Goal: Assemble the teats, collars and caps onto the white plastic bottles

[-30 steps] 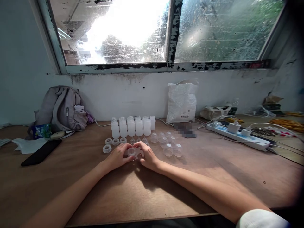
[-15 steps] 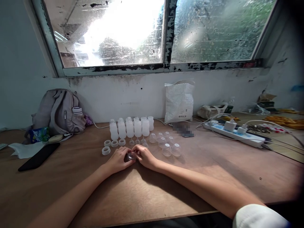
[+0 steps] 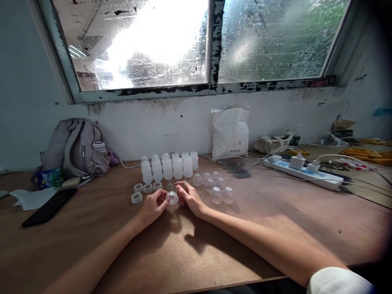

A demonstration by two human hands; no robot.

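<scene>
A clear ring-shaped piece (image 3: 172, 198) is between my hands near the middle of the table. My left hand (image 3: 154, 203) pinches its left side with thumb and fingers. My right hand (image 3: 190, 199) is at its right side, fingers apart and curved; whether they touch it is hard to tell. Just behind stand several frosted bottles (image 3: 167, 166) in a row. Several translucent rings (image 3: 136, 197) lie to the left of my left hand. A clear nipple-like piece (image 3: 170, 185) sits behind my fingers. Several clear domed caps (image 3: 216, 196) stand to the right.
On the wooden table (image 3: 147, 261), a black phone (image 3: 50, 207) and a grey backpack (image 3: 73, 145) are at the left. A white padded bag (image 3: 230, 132) leans on the wall. A power strip (image 3: 306, 173) with cables lies at the right.
The clear piece between my hands has come up and now shows its ring facing me. My right hand has moved slightly right, and its fingers have spread.
</scene>
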